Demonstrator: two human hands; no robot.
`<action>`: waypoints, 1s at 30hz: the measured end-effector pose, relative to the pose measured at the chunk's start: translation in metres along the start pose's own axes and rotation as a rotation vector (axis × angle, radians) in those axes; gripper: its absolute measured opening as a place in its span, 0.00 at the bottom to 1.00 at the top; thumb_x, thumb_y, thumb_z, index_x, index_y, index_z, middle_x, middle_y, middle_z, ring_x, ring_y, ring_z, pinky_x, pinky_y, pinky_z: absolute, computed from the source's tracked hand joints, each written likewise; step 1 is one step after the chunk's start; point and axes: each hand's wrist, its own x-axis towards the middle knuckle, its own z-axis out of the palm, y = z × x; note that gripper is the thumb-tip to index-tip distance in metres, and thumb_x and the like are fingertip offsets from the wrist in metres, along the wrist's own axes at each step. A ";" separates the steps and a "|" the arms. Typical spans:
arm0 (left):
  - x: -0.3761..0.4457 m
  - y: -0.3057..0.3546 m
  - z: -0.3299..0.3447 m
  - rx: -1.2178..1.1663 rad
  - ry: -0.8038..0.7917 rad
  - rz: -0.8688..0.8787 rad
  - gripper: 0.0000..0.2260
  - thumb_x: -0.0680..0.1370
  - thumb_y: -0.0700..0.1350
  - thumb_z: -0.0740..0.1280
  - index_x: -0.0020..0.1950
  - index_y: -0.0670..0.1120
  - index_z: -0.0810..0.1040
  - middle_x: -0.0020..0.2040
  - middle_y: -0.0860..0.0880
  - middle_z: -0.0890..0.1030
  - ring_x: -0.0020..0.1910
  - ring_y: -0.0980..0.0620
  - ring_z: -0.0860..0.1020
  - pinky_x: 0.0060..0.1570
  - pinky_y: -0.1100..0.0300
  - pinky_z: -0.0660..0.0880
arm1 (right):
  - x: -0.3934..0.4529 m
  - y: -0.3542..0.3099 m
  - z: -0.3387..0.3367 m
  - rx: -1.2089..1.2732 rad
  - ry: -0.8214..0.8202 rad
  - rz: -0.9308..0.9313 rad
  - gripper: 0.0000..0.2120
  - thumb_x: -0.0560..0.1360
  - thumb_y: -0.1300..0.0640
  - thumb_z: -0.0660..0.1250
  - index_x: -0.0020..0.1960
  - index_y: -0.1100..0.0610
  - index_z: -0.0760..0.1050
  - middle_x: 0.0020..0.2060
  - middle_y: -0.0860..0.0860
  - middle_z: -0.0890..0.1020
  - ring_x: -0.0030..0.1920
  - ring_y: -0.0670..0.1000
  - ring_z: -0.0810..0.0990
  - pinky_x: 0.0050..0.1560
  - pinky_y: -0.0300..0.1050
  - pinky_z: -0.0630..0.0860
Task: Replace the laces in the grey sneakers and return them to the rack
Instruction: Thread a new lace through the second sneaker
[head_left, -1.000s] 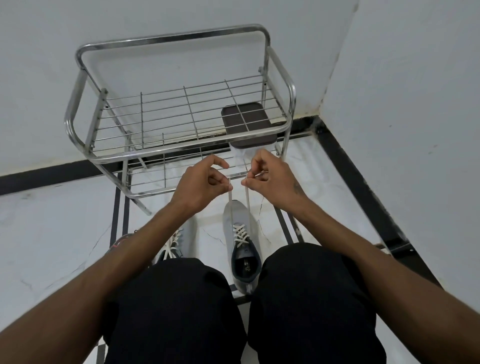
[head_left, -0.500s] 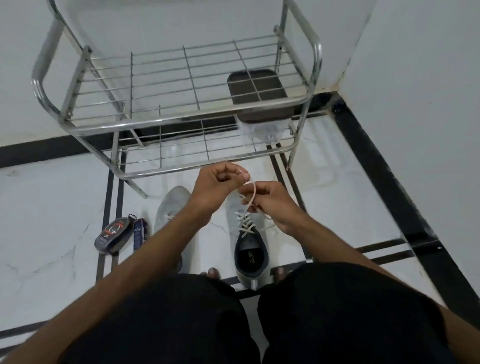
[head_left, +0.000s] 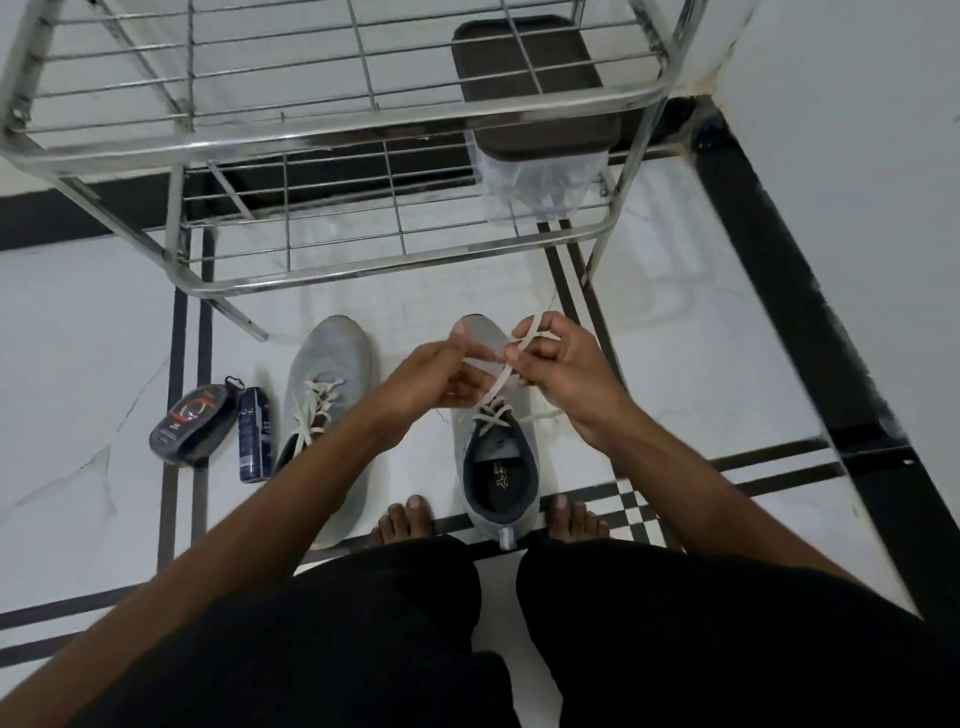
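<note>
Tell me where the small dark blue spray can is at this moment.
In the head view, the small dark blue spray can lies on the white floor at the left, between the black oval polish case and the left grey sneaker.

Open white marble floor (head_left: 78, 322) lay left of the chrome wire shoe rack (head_left: 363, 140). A black oval polish case (head_left: 192, 423) and blue spray can (head_left: 254, 434) sat just beside the left grey sneaker (head_left: 327, 374). White wall (head_left: 857, 156) closed the right side. A brown-lidded clear box (head_left: 535, 88) occupied the rack's right end.
</note>
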 end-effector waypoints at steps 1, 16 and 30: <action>-0.002 -0.004 -0.001 0.040 -0.052 -0.008 0.19 0.84 0.55 0.55 0.57 0.45 0.80 0.47 0.43 0.85 0.47 0.49 0.83 0.54 0.56 0.80 | 0.000 -0.003 -0.001 -0.016 0.017 -0.013 0.10 0.75 0.67 0.72 0.51 0.58 0.74 0.40 0.56 0.85 0.41 0.49 0.83 0.41 0.40 0.77; -0.001 -0.024 0.004 -0.136 -0.023 0.031 0.11 0.81 0.40 0.66 0.61 0.40 0.80 0.51 0.42 0.85 0.47 0.50 0.83 0.50 0.57 0.80 | -0.010 0.004 0.017 -0.861 -0.018 -0.455 0.21 0.76 0.64 0.68 0.58 0.43 0.65 0.47 0.47 0.81 0.47 0.47 0.79 0.47 0.44 0.78; -0.056 -0.069 -0.080 0.811 0.811 0.043 0.07 0.74 0.51 0.67 0.38 0.50 0.78 0.33 0.52 0.80 0.33 0.50 0.78 0.34 0.57 0.72 | -0.044 0.078 -0.074 -0.370 0.482 0.280 0.22 0.70 0.62 0.78 0.57 0.53 0.70 0.44 0.55 0.85 0.47 0.49 0.84 0.57 0.46 0.80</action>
